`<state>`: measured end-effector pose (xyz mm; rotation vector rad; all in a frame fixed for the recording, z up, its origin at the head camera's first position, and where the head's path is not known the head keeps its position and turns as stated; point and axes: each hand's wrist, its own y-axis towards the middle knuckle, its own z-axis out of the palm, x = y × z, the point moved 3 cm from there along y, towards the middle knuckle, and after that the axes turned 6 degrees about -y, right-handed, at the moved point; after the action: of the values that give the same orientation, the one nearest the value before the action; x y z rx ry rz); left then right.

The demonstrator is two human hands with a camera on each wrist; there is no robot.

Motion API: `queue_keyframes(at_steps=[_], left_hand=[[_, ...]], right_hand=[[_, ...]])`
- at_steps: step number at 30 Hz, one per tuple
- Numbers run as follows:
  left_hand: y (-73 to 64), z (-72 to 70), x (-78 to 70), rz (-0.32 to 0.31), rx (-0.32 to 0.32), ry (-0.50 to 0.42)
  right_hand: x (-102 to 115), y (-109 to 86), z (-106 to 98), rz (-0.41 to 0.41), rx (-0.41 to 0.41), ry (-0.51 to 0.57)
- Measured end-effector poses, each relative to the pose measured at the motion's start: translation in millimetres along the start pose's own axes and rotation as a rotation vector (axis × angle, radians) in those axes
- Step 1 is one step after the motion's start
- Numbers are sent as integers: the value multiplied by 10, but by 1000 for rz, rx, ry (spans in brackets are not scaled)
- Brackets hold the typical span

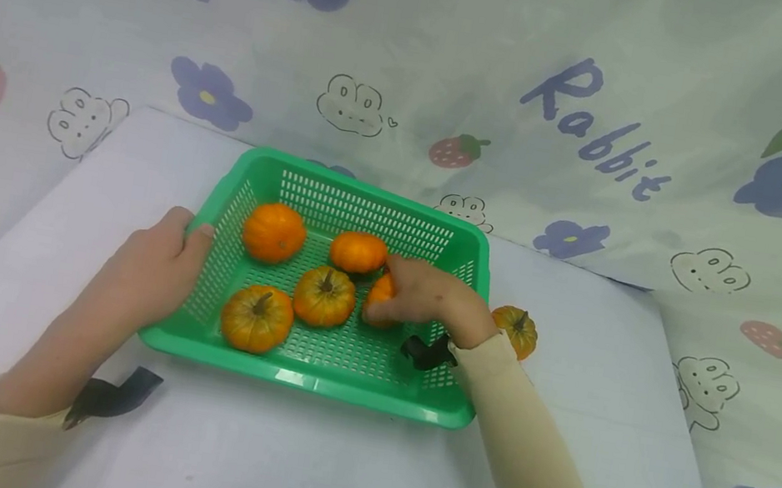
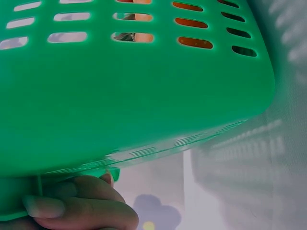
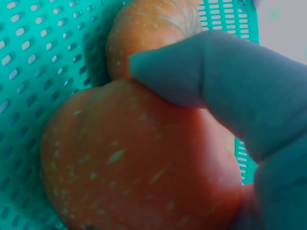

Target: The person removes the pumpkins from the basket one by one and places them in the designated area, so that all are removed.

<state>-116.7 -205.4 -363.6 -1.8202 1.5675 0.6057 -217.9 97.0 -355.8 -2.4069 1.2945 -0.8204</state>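
Pumpkin [image 1: 380, 288] in the right grip [image 1: 423, 296], thumb and fingers curled round it, inside the green basket [image 1: 368, 397] beside four other pumpkins [image 1: 325, 298]! And the left grip [image 1: 160, 268] clamps the basket's left rim, one more pumpkin [image 1: 518, 332] sitting outside on the white surface [image 1: 638, 416].

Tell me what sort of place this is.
Possibly an indoor tabletop corner set up for a demonstration, though I can't be sure: a white tabletop, a rabbit-and-flower-print backdrop behind it, and a green basket holding pumpkins.
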Motion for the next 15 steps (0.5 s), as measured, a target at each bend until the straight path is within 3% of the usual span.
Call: queue_keyframes(at_steps=[15], left_hand=[[-9,1,3,11,1,-10]], right_hand=[[7,-72,28,47,49,-71]])
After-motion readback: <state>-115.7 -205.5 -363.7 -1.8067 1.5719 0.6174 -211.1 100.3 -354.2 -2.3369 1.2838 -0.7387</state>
